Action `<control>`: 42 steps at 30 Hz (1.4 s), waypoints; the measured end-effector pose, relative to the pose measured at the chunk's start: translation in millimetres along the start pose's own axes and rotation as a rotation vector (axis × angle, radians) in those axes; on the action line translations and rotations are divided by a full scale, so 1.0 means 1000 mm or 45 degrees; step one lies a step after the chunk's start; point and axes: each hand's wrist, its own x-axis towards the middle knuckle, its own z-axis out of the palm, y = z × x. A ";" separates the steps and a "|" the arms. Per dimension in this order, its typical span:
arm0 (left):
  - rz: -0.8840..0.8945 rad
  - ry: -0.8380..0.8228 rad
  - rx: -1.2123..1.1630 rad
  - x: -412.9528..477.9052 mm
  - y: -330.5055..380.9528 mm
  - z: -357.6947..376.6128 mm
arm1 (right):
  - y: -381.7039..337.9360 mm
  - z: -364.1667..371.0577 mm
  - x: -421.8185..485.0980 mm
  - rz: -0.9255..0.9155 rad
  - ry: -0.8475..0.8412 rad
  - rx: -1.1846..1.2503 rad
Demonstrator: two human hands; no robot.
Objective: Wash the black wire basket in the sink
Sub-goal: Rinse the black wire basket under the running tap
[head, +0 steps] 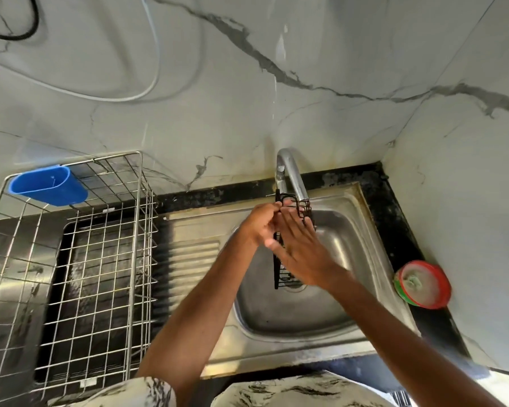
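The black wire basket [285, 276] stands on end over the steel sink [344, 245], its top just under the faucet [291, 174]. My left hand [262, 223] grips the basket's upper left edge, fingers curled on the wires. Flat against the basket's right side lies my right hand [299, 251], its fingers straight and reaching up to the wires near the spout. Both hands hide the basket's middle. I cannot tell whether water is running.
A steel wire dish rack [100, 259] stands on the left drainboard, with a blue plastic cup holder [49, 185] clipped to its back. A red and green round container [423, 284] sits on the black counter to the right of the sink. Marble walls close the corner.
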 end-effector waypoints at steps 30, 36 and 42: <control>0.049 0.049 -0.055 -0.006 -0.001 -0.024 | 0.032 -0.007 0.024 0.182 -0.110 0.082; 0.110 -0.080 0.094 -0.017 -0.006 -0.032 | 0.037 -0.017 0.063 0.369 -0.210 0.411; 0.223 -0.086 0.084 -0.010 -0.017 -0.048 | 0.002 -0.006 0.056 0.204 -0.198 0.162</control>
